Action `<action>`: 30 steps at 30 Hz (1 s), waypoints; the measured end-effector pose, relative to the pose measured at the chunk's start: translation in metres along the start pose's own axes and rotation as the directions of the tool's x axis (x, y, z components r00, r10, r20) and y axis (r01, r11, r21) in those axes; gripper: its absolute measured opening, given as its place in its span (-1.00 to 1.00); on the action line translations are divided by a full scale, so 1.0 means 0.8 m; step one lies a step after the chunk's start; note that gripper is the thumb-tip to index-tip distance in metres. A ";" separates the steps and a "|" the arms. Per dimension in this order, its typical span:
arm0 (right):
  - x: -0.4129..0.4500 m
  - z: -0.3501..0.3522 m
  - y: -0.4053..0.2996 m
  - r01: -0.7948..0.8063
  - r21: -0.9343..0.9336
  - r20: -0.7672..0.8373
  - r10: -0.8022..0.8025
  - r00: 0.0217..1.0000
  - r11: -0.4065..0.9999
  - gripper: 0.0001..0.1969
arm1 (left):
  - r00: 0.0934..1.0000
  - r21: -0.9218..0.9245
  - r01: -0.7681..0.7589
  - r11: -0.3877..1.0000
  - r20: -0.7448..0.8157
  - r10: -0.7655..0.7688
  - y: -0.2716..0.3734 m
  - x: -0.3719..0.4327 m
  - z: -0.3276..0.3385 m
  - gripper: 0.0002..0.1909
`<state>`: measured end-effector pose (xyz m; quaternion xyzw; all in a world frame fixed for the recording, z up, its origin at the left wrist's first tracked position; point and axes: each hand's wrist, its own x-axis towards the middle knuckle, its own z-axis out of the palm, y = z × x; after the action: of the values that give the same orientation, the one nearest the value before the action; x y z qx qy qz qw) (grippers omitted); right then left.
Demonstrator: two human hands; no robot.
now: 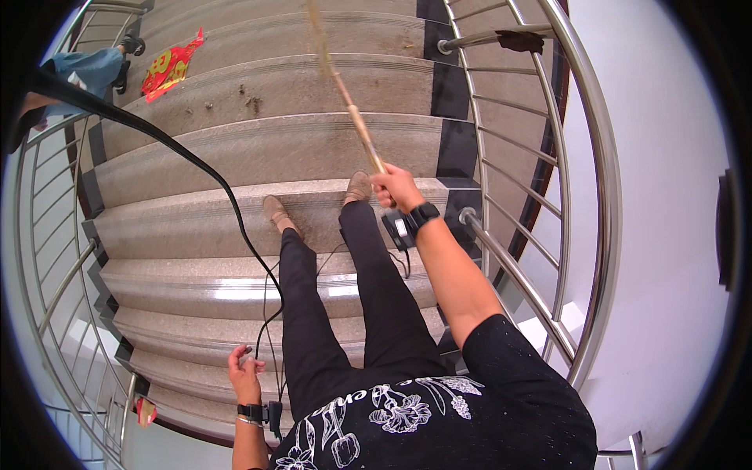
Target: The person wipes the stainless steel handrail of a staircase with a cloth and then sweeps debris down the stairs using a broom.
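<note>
My right hand is closed around a long, thin wooden or bamboo-coloured handle, which reaches up over the stairs and blurs at its far end. A strapped device with a cable sits on that wrist. My left hand is low at the left, fingers loosely curled, near a black cable; whether it touches the cable or a small dark thing at its fingertip cannot be told. Dark debris lies on a step ahead. Crumpled red and gold paper lies further up at the left.
Stone stairs run between metal railings on the left and right. Another person's legs in blue trousers are at the upper left. A dark cloth-like thing hangs on the right railing. Red paper is at the lower left.
</note>
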<state>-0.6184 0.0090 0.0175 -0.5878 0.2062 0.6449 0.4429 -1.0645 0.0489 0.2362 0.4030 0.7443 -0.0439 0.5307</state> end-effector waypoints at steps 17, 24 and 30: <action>0.078 0.106 -0.029 -0.483 0.189 0.413 0.377 0.829 0.855 -0.79 | 0.997 -0.160 0.075 0.984 0.001 -0.076 -0.038 0.002 -0.010 -0.68; -0.056 0.134 0.019 0.100 -0.444 0.182 -0.019 0.983 0.891 -0.91 | 0.993 -0.182 0.107 0.977 -0.032 -0.115 -0.073 0.001 -0.032 -0.68; -0.177 0.081 0.008 -0.261 -0.511 0.093 0.354 0.931 0.819 -0.49 | 0.991 -0.234 0.131 0.963 -0.001 -0.135 -0.065 0.006 -0.030 -0.68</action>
<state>-0.6727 0.0096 0.1633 -0.5775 0.0868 0.7902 0.1862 -1.1169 0.0291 0.2237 0.2876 0.7741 0.0118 0.5638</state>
